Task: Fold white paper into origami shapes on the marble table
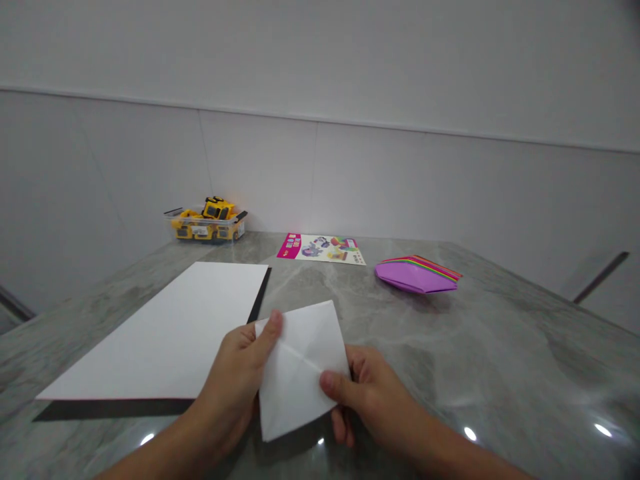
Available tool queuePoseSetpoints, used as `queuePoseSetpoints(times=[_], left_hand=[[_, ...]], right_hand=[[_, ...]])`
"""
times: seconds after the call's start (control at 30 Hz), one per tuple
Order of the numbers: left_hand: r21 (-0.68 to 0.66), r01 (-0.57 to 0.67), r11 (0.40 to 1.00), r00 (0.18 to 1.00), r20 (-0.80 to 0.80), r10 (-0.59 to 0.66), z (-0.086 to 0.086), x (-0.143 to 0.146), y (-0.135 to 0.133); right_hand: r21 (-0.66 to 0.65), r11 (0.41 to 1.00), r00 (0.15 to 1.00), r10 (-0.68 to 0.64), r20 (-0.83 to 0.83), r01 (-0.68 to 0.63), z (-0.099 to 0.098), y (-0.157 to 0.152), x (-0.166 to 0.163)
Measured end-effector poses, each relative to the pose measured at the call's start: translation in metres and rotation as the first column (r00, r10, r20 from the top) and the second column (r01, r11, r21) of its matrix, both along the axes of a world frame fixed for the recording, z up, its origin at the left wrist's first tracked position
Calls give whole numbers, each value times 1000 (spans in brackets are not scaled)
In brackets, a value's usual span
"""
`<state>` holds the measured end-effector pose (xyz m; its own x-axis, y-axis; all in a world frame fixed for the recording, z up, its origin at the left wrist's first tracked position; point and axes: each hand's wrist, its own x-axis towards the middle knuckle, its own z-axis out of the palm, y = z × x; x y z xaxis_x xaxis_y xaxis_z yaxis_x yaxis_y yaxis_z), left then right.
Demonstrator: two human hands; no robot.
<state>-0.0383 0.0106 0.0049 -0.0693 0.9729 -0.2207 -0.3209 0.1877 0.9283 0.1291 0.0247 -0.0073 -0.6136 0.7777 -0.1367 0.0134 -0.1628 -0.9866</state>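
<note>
A square sheet of white paper (300, 367) with diagonal crease lines is held just above the grey marble table (500, 360) near its front edge. My left hand (235, 383) pinches its upper left corner, thumb on top. My right hand (367, 393) grips its right edge, thumb pressed on the paper and fingers curled beneath. Both hands are closed on the sheet.
A large white sheet on a black board (170, 333) lies to the left. Behind it, by the wall, stands a clear box of yellow toy vehicles (207, 223). A colourful instruction leaflet (323, 249) and a stack of coloured paper, purple on top (417, 275), lie further back.
</note>
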Motion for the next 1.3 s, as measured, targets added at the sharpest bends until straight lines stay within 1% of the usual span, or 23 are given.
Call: queuePoseSetpoints(times=[0.07, 0.13, 0.17, 0.2, 0.27, 0.3, 0.37, 0.43, 0.5, 0.53, 0.57, 0.63, 0.7, 0.77, 0.83, 0.9, 0.93, 1.0, 1.07, 1.13, 1.2, 1.23, 1.3], left_hand=[[7, -7, 1000, 1000, -3, 7, 1, -1, 0], [51, -61, 997, 998, 22, 60, 2, -2, 2], [67, -84, 994, 995, 54, 81, 3, -2, 3], [65, -99, 993, 991, 100, 92, 5, -3, 4], [-9, -74, 997, 975, 208, 74, 8, -4, 6], [-64, -25, 998, 963, 267, 42, 10, -4, 7], [-133, 111, 985, 922, 384, -53, 12, -5, 7], [-132, 253, 959, 862, 480, -161, 11, -4, 6], [-125, 316, 940, 833, 511, -212, 7, -3, 4], [-134, 306, 942, 845, 495, -204, 6, -2, 4], [-140, 278, 950, 866, 465, -184, 4, -1, 4], [-132, 215, 968, 905, 400, -146, 3, 0, 5], [-112, 180, 977, 924, 361, -129, 3, 0, 7], [-83, 181, 980, 936, 320, -146, 3, -1, 8], [-41, 222, 974, 947, 245, -206, 1, -2, 8], [3, 290, 957, 942, 175, -286, -3, -1, 7], [16, 317, 948, 936, 154, -316, -5, 0, 6], [34, 344, 938, 927, 147, -345, -9, 1, 5], [44, 342, 939, 927, 150, -345, -11, 2, 5], [53, 340, 939, 928, 145, -344, -11, 2, 5], [50, 343, 938, 929, 129, -347, -10, 2, 5], [40, 335, 941, 933, 126, -338, -9, 2, 5], [10, 293, 956, 947, 134, -291, -8, 1, 5]], right_hand=[[31, 999, 1000, 9, 3, -9, 0, 1, 2], [145, 985, 993, -101, 61, 91, -1, 5, 5], [238, 958, 978, -188, 89, 162, -2, 8, 7], [337, 913, 957, -275, 94, 229, -2, 11, 10], [498, 806, 922, -385, 29, 321, -2, 19, 15], [551, 758, 915, -404, -22, 349, -2, 22, 18], [618, 693, 914, -391, -109, 370, 0, 28, 23], [683, 659, 934, -342, -102, 315, 1, 30, 26], [753, 625, 959, -280, -27, 204, 2, 31, 28], [792, 592, 965, -263, 14, 150, 2, 30, 28], [834, 541, 965, -257, 47, 103, 3, 30, 28], [908, 418, 962, -257, 93, 24, 5, 28, 29], [943, 323, 954, -250, 163, -77, 8, 25, 29], [940, 273, 936, -226, 271, -207, 12, 22, 30], [906, 249, 900, -188, 392, -343, 14, 20, 31], [859, 257, 862, -142, 486, -442, 15, 19, 31], [840, 276, 851, -117, 511, -467, 14, 19, 31], [824, 336, 859, -75, 507, -457, 13, 20, 30], [826, 411, 895, -51, 443, -385, 12, 20, 29], [823, 504, 943, -48, 331, -263, 10, 19, 27], [787, 599, 974, -55, 220, -144, 9, 19, 26], [763, 639, 982, -61, 179, -100, 8, 19, 26], [720, 692, 987, -74, 145, -54, 7, 19, 25]])
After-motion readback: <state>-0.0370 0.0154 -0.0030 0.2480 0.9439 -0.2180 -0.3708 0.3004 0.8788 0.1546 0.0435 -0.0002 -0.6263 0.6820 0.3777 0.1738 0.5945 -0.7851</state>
